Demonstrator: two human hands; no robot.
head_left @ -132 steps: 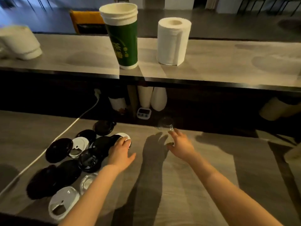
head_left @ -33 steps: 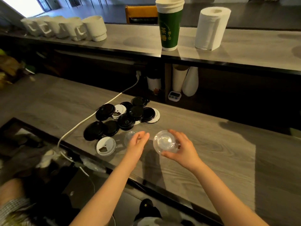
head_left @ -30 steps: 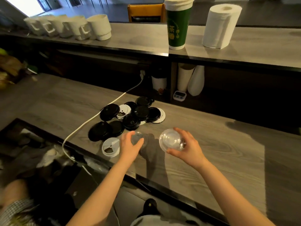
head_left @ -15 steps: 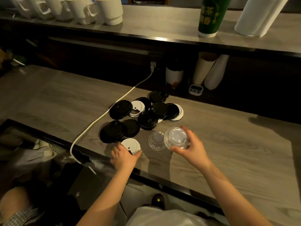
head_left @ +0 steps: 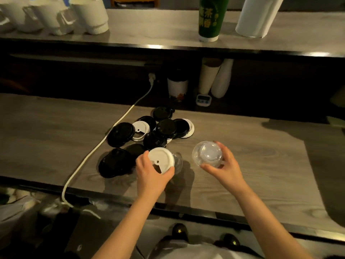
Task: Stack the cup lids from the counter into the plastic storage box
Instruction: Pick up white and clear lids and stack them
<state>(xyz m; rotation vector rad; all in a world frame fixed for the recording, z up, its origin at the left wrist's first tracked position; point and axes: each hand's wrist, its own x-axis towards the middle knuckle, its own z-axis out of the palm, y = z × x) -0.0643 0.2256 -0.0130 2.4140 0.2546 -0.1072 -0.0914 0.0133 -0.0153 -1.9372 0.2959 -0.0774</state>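
The left hand (head_left: 151,175), at lower centre of the frame, grips a white lid (head_left: 161,160) by its near edge, thumb on one side and fingers curled round the other, with the lid tilted toward the camera. The right hand (head_left: 225,170), just right of it, holds a clear lid (head_left: 207,153), dome-shaped, with curled fingers round its rim and lifted off the counter (head_left: 252,184). The two hands are near each other but apart.

A second clear lid (head_left: 178,161) lies on the counter, partly hidden behind the white lid. Just left of the left hand sits a big black lid (head_left: 115,162). Above the hands, at centre frame, the pile (head_left: 165,128) of black and white lids lies overlapping on the counter.

A white cable (head_left: 97,148) runs from the counter's near edge, past the left side of the pile, up to a plug at the back wall. A small timer (head_left: 203,100) and paper cups (head_left: 214,77) stand under the shelf (head_left: 149,25). On the shelf, white mugs (head_left: 87,14) sit at upper left, a green cup (head_left: 211,17) and a paper roll (head_left: 258,15) at upper right.
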